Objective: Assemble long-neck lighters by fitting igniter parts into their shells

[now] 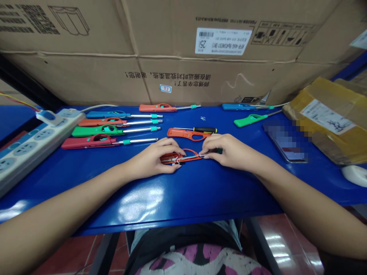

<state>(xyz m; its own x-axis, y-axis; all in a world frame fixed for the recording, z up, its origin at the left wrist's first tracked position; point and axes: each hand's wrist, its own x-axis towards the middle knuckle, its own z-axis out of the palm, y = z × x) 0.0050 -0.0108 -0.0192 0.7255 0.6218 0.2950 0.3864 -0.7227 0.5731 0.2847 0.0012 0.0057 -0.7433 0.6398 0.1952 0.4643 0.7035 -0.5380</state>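
Note:
My left hand (169, 156) grips an opened orange lighter body (189, 157), with its inner parts and thin wires showing. My right hand (225, 151) pinches a slim metal tool with a dark end (218, 151) at the right end of that body; its exact kind is partly hidden by the fingers. Just behind both hands lies a separate orange lighter shell half (186, 133). A screwdriver with a black and yellow handle (205, 130) rests against its far side. Tiny silvery pieces (203, 118), too small to name, lie beyond.
Several long-necked lighters, including a red one (86, 142), lie at left beside a white power strip (43, 137). Another orange lighter (157, 108) is at the back. Blue (237, 107) and green (250, 120) lighters, a phone (285, 143) and a taped carton (329, 118) are at right.

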